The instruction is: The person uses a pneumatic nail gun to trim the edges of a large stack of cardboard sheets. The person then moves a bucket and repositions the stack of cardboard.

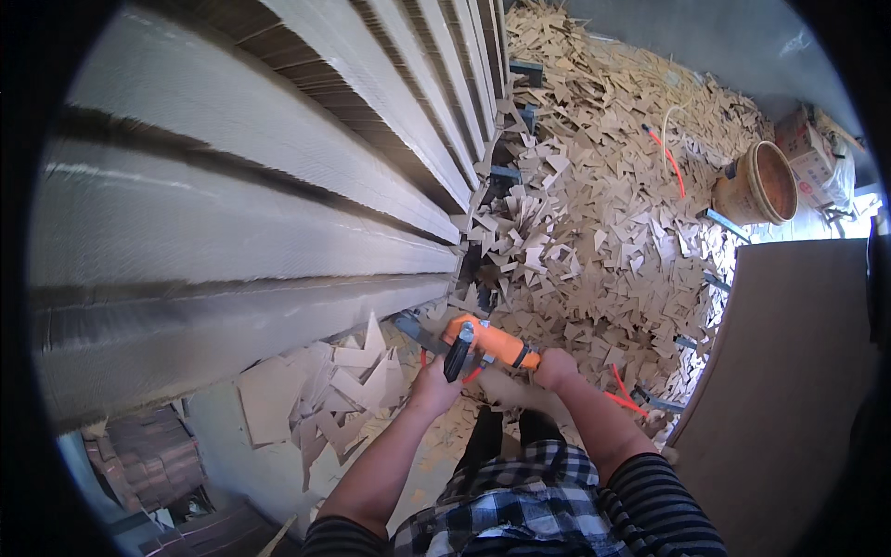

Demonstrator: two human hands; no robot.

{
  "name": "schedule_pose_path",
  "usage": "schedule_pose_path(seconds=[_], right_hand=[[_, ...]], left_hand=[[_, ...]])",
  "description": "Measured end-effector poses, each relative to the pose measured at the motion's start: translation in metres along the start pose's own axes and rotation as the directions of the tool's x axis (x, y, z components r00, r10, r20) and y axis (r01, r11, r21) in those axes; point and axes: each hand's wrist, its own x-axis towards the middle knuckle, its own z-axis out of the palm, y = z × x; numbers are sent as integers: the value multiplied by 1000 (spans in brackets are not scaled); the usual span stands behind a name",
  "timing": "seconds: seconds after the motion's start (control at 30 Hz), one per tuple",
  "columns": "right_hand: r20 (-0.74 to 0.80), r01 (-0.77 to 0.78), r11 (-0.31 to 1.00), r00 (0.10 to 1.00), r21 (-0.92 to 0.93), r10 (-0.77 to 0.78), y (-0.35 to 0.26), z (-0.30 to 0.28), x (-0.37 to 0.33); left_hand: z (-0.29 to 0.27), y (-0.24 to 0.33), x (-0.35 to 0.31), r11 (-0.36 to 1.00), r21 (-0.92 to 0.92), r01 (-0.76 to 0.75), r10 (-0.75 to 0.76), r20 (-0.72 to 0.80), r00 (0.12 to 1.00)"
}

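Observation:
An orange handheld power tool point(497, 343) with a black side handle point(458, 356) is held in front of my body. My left hand point(434, 386) is closed at the side handle. My right hand point(557, 369) wraps round the tool's rear end. The tool's grey front end point(414, 327) points left, close to the lower edge of a tall stack of cardboard sheets point(241, 251). A short stretch of red hose point(475, 374) shows under the tool. Whether the front end touches the stack, I cannot tell.
Cardboard scraps point(594, 223) cover the floor ahead, and larger offcuts point(320, 385) lie at the left. A bucket point(775, 181) and a carton point(806, 153) stand at the far right. A large brown sheet or board point(789, 343) rises on the right. Red hose point(666, 160) crosses the scraps.

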Motion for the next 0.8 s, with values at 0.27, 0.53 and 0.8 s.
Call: schedule_pose_path(seconds=[0.27,0.53,0.8], right_hand=[[65,-9,999,998,-33,11,15,6,38],[84,-64,997,995,43,60,23,21,67],[110,-65,998,992,16,62,30,32,88]], left_hand=[[18,-4,29,990,-30,140,-139,25,990],[33,-3,52,965,62,253,-254,6,967],[47,-18,84,964,41,261,-262,9,965]])
